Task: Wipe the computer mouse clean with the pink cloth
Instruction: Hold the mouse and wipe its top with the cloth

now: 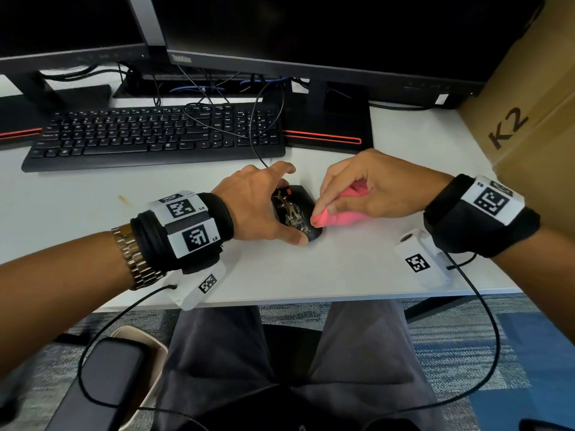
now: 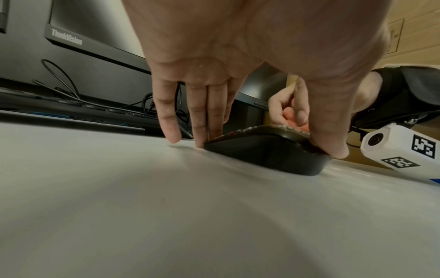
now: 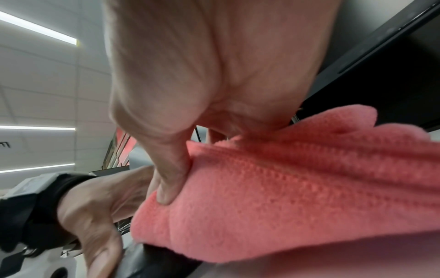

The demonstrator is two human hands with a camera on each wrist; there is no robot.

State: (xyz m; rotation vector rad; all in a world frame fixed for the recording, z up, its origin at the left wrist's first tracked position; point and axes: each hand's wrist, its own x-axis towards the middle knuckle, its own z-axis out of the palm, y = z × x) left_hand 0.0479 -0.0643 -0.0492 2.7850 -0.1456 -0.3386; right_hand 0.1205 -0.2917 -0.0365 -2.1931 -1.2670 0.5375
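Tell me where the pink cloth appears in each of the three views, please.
Head: right of centre, cloth bunched in the right hand, touching the mouse.
Left wrist: a small pink patch behind the mouse, right of centre.
Right wrist: fills the lower right, thumb pressed into it.
Shared landmark: the black mouse, at the bottom in the right wrist view.

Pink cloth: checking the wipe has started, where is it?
Head view, right of centre: the pink cloth is in the right hand, touching the mouse.
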